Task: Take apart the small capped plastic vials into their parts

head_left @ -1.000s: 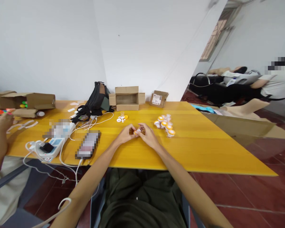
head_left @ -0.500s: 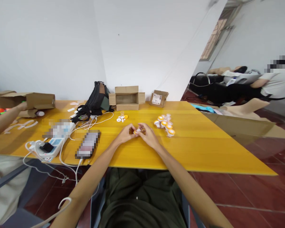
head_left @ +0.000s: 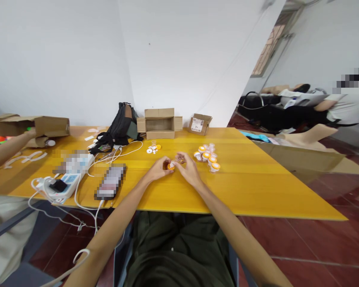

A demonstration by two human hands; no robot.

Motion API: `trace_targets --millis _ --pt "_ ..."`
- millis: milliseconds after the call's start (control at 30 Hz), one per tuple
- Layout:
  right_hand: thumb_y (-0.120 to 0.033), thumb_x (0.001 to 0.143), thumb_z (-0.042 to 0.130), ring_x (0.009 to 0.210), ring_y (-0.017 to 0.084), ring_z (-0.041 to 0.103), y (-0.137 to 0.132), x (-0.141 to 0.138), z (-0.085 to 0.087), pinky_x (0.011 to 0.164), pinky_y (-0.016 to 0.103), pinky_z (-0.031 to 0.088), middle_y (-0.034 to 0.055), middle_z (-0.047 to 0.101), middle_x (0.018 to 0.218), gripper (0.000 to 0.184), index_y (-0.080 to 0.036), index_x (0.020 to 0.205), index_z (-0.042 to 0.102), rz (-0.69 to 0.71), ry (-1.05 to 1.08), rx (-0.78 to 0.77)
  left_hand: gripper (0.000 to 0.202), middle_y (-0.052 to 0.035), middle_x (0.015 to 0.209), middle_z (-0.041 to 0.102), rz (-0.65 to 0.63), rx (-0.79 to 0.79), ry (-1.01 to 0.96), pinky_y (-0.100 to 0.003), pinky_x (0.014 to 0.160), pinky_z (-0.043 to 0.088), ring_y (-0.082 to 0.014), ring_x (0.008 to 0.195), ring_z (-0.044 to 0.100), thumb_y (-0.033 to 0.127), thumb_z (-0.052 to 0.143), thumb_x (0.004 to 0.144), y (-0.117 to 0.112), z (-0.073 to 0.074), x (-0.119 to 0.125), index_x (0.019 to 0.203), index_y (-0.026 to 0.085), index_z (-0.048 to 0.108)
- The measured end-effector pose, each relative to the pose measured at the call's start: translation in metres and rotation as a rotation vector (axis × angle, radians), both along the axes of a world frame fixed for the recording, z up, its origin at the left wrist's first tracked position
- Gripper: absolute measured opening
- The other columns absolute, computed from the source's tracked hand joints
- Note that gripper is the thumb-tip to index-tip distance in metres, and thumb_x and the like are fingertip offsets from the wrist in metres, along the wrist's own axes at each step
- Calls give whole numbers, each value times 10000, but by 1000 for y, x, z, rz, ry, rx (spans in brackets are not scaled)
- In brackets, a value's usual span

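Note:
My left hand (head_left: 159, 169) is closed around an orange ring-shaped lid (head_left: 170, 167), pinched between thumb and fingers just above the table. In the lid's opening sits a small white piece (head_left: 172, 163), gripped by my right hand (head_left: 188, 167) with its thumb against it. The fingers of that hand curl beside it, and whether they also hold something clear cannot be made out. To the right stand several small clear cups with orange-rimmed lids (head_left: 207, 155), bunched together. Beyond my left hand lie small white round parts (head_left: 150, 151) and another orange lid (head_left: 158, 147).
An opened cardboard box (head_left: 160, 124), a smaller box (head_left: 200, 124) and a black backpack (head_left: 121, 123) stand along the wall. Left are a phone (head_left: 110, 181), a power strip (head_left: 67, 185) and white cables. A co-worker's arm (head_left: 10, 147) reaches toward a box at far left.
My fingers have shifted, and the orange lid now shows more, with the white piece at it. My right fingers have opened slightly. At far left the co-worker's arm has moved a little.

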State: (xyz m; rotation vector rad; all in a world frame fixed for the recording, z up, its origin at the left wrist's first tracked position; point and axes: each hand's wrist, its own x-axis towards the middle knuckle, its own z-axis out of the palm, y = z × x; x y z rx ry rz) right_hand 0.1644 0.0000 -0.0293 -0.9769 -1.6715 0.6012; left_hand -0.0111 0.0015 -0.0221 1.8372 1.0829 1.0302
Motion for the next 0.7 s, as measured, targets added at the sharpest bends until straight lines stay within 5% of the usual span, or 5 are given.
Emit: trace_targets --millis 200,467,700 --pt "-349 856 628 977 295 651 8 10 -5 889 469 534 97 698 1011 194 -251 1020 593 -146 -99 53 218 10 811 652 2 23 15 -312 818 496 -159 774 589 154 725 640 0 1 0 835 196 636" --pt "-153 820 580 946 272 655 18 11 -18 848 425 557 76 672 1065 275 -276 1062 621 -81 -288 51 216 5 827 664 7 12 22 -314 819 505 -160 776 598 160 717 632 1 1 0 834 194 646" --pt "-204 843 569 902 258 671 9 10 -10 872 442 555 93 645 1129 280 -256 1114 616 -90 -220 45 262 0 821 672 0 -42 -46 -303 782 508 -160 766 609 283 770 642 0 3 0 852 196 640"
